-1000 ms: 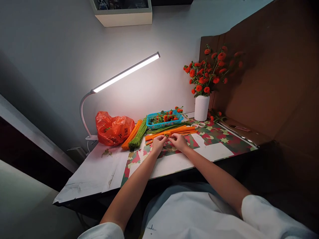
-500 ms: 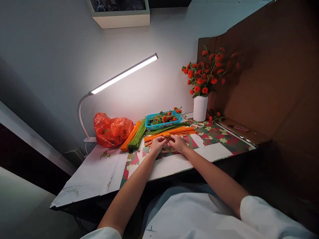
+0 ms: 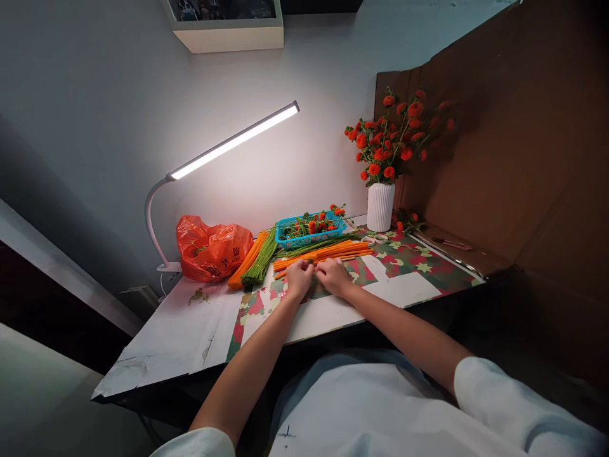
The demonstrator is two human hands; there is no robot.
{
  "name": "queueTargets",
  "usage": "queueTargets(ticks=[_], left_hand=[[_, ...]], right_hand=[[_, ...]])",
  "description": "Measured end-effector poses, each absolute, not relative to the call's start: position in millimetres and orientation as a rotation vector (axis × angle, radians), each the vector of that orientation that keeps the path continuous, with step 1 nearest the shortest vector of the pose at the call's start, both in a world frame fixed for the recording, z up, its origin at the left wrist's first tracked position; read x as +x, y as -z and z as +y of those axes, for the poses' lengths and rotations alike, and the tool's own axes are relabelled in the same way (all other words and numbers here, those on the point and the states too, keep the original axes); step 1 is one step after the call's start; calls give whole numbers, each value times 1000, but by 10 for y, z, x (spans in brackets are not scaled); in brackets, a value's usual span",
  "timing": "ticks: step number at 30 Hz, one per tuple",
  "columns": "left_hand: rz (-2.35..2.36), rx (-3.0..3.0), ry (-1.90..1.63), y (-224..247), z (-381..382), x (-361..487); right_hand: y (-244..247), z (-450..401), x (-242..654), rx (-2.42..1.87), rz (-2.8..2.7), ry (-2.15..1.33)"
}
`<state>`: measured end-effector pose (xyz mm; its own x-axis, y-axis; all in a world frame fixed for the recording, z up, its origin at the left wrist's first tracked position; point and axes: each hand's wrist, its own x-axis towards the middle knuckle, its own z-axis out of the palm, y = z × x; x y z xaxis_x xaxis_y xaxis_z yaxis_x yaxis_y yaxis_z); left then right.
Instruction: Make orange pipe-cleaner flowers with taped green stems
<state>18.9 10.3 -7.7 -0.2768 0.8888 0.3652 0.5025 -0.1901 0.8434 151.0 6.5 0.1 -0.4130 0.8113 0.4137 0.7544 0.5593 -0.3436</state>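
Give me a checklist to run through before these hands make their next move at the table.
1. Work light on: ok, the desk lamp is lit.
2. Both hands in view: ok, left hand and right hand are close together above the table.
3. Secure hold on a piece: cannot tell, the fingers hide whatever they may hold.
4. Loose orange stems evenly aligned: not ok, they lie spread out with uneven ends, just beyond the hands.
5. White vase steady: ok by its look, it stands upright with its flowers.
6. Blue basket upright: ok, with flowers and greenery inside.
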Motion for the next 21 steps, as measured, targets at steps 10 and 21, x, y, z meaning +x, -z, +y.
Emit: queueTargets(ticks=[10,21], left_hand=[[1269,1174,-1559,-15,118,55],[1048,930,-1587,20,196,-51]], right_hand=[[23,37,1575,-1182,-2237,-154],[41,-3,1550,-1152,-2088,-8]])
